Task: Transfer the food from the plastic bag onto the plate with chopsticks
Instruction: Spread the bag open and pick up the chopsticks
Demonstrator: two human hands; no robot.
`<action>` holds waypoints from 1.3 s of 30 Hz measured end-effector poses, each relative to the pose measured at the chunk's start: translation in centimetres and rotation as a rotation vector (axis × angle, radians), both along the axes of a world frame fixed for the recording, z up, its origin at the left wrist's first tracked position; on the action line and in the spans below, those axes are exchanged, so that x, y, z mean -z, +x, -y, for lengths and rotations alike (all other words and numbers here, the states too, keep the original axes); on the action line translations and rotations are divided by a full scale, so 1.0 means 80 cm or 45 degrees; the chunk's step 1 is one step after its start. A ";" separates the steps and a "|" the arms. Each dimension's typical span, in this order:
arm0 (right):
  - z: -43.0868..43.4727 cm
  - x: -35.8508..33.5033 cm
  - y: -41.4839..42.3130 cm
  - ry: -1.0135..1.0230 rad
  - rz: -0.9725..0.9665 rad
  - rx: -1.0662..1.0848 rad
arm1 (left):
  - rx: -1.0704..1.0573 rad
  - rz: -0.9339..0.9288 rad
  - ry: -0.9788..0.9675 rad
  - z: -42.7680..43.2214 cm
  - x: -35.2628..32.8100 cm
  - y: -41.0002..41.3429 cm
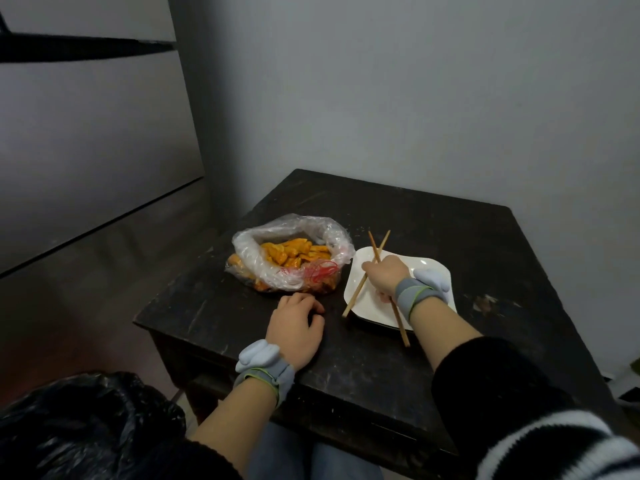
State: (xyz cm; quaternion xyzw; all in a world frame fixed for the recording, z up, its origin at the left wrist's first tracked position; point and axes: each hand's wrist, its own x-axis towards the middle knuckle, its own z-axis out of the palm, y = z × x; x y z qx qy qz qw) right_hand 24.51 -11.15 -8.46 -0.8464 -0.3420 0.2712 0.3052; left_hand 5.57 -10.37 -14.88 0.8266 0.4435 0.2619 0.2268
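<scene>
A clear plastic bag (277, 268) lies open on the dark table, filled with orange food pieces (294, 254). Right of it sits a white square plate (367, 306) with no food visible on it. My right hand (386, 277) hovers over the plate and grips two wooden chopsticks (356, 294), which cross each other under the fingers. One stick's end hangs past the plate's near edge. My left hand (296, 329) rests palm down on the table just in front of the bag, fingers curled, holding nothing.
The small dark wooden table (433, 244) stands in a corner against a grey wall. A black rubbish bag (79, 427) sits at the lower left beside my knees. Both wrists wear grey bands with pale blue pads.
</scene>
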 end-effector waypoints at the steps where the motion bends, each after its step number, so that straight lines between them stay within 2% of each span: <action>1: -0.002 0.002 -0.001 -0.009 0.006 0.005 | -0.004 0.004 -0.001 0.000 0.000 0.000; 9: -0.006 0.000 -0.005 0.081 -0.149 0.068 | -0.012 0.024 -0.024 -0.001 -0.001 -0.001; 14: 0.017 -0.034 -0.016 0.290 -0.471 -0.002 | -0.026 0.083 -0.140 0.003 -0.009 -0.005; 19: 0.023 -0.061 -0.014 0.248 -0.626 -0.164 | -0.005 0.486 -0.596 0.003 -0.062 -0.009; 22: 0.018 -0.078 -0.018 0.245 -0.774 -0.255 | 0.050 0.734 -0.736 -0.008 -0.108 -0.003; 24: 0.016 -0.086 -0.021 0.254 -0.758 -0.374 | -0.050 0.859 -0.752 -0.024 -0.134 0.002; 31: 0.004 -0.093 -0.026 0.224 -0.504 -0.681 | -0.203 0.961 -0.703 -0.074 -0.166 0.020; 39: -0.013 -0.096 -0.023 0.119 -0.346 -0.783 | -0.109 1.049 -0.891 -0.095 -0.138 0.034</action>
